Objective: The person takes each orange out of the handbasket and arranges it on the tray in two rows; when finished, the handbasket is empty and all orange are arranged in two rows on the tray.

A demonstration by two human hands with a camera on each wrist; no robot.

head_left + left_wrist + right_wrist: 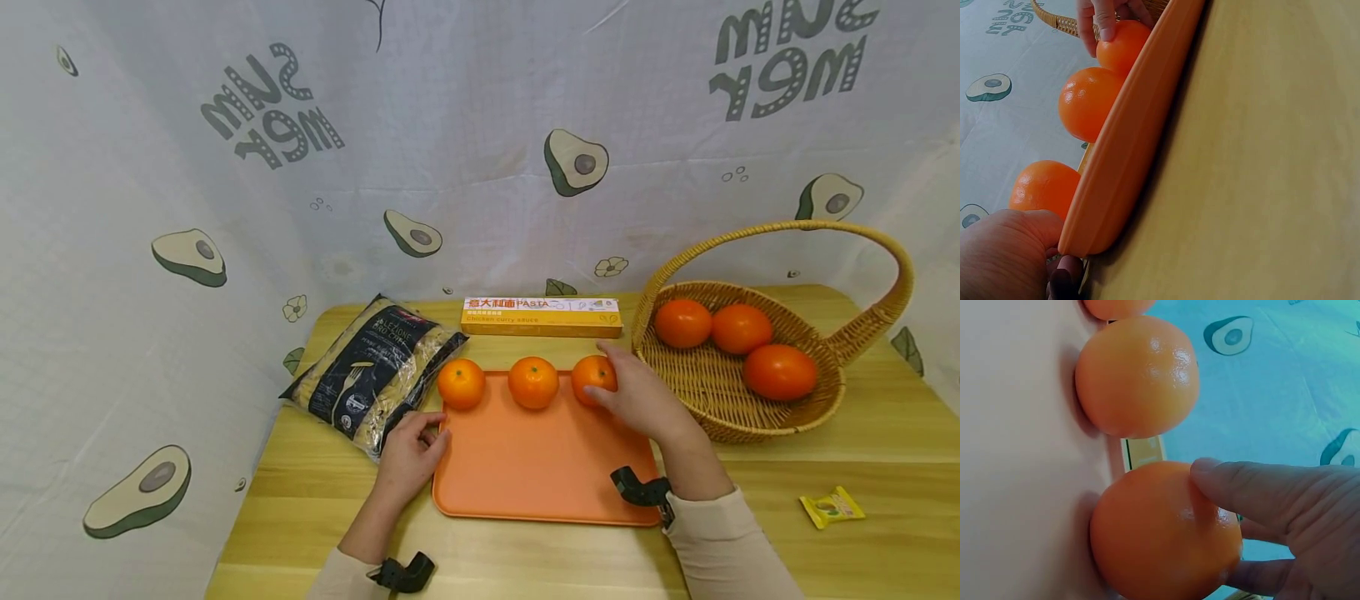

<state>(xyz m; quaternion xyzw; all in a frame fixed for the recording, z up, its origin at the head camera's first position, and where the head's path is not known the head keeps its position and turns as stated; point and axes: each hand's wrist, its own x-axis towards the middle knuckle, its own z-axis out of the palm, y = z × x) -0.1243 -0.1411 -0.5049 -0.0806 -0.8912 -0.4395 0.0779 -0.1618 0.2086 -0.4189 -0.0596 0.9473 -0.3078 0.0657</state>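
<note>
An orange tray (540, 467) lies on the wooden table with three oranges along its far edge. My right hand (647, 402) grips the rightmost orange (1160, 537), thumb on one side and fingers round the other. The middle orange (533, 383) stands a short gap to its left. At the far left corner sits the left orange (461, 384). My left hand (409, 457) holds the tray's left edge, its thumb at the rim; in the left wrist view a fingertip (1071, 267) shows below the tray, and the other fingers are mostly hidden.
A wicker basket (708, 417) with a tall handle and three red-orange tomatoes (780, 372) stands at the right. Behind the tray lies a pasta box (540, 318). A pasta bag (375, 367) leans near my left hand. A small yellow packet (832, 507) lies at the right.
</note>
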